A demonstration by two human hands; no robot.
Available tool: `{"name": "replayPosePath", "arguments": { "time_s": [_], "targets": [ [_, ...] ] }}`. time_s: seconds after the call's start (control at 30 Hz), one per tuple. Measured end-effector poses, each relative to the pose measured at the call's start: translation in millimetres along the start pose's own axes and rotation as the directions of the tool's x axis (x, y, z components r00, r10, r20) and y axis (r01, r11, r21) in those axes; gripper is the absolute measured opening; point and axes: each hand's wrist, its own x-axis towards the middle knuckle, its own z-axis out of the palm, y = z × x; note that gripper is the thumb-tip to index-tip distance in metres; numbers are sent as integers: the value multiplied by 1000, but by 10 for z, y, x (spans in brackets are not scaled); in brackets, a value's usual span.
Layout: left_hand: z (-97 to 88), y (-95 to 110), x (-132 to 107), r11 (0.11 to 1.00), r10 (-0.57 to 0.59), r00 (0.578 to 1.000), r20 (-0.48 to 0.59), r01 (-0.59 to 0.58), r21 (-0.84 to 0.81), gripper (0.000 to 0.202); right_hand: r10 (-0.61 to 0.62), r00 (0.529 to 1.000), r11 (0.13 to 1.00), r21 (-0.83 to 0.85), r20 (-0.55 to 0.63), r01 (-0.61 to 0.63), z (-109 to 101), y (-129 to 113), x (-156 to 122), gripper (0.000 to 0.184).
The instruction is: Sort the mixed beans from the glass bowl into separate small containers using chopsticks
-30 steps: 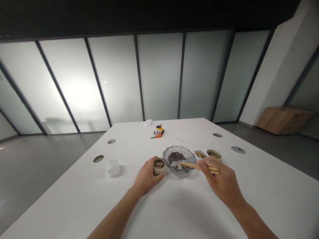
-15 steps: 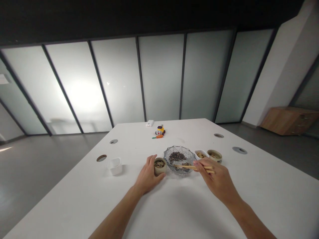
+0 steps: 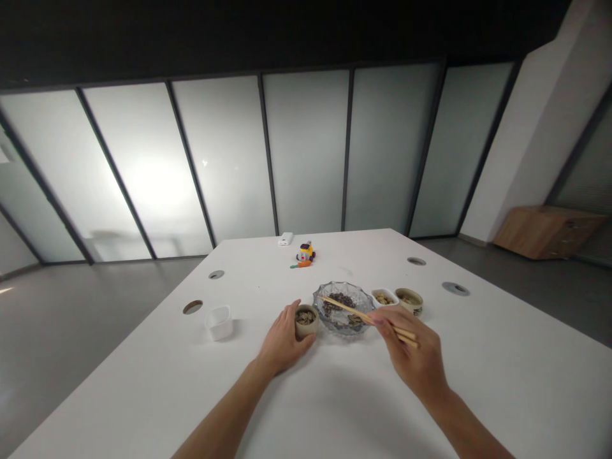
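Item, beige cup (image 3: 306,330): nine-o'clock side hidden by my left hand (image 3: 282,341). Item, wooden chopsticks (image 3: 345,308): mid-length covered by my right hand (image 3: 415,350); whether the tips touch the faceted glass bowl (image 3: 329,324), I cannot tell. Item, dark seeds (image 3: 340,298): too small to identify. Item, beige pot (image 3: 414,296): marking illegible, seven-o'clock side masked. Item, my forearms (image 3: 229,408): cropped by the bottom edge, seven and five o'clock.

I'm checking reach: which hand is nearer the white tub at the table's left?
Left. The left hand, around the small bowl, is right of the tub, apart from it; the right hand, holding chopsticks, is farther right, past the glass bowl.
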Motion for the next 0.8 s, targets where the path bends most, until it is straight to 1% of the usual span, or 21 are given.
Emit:
{"name": "replayPosePath", "arguments": {
  "time_s": [0.13, 0.23, 0.37, 0.47, 0.53, 0.6, 0.67, 0.8],
  "targets": [
    [-14, -2, 5, 1000, 12, 1000, 8, -12, -16, 82, 11, 997, 995, 99, 74, -18, 88, -117, -48, 17],
    [-14, -5, 11, 1000, 13, 1000, 6, -12, -26, 81, 16, 997, 994, 103, 74, -23, 103, -137, -55, 18],
    [-23, 17, 15, 1000, 13, 1000, -2, -13, -23, 78, 42, 999, 999, 7, -4, -42, 25, -55, -11, 23],
    [-41, 45, 14, 1000, 11, 1000, 4, -11, -20, 77, -18, 999, 994, -106, -44, 13, -57, 37, 34, 23],
    [-50, 58, 13, 1000, 9, 1000, 11, -9, -20, 76, -81, 996, 982, -171, -26, 75, -91, 83, 50, 22],
    [-51, 62, 14, 1000, 9, 1000, 17, -9, -18, 75, -117, 993, 973, -201, 12, 117, -99, 107, 48, 22],
    [-45, 56, 16, 1000, 11, 1000, 14, -11, -16, 74, -115, 992, 970, -210, 50, 123, -86, 114, 33, 24],
    [-30, 37, 20, 1000, 16, 1000, 5, -16, -10, 74, -63, 993, 971, -222, 104, 85, -50, 104, 0, 29]
  ]
}}
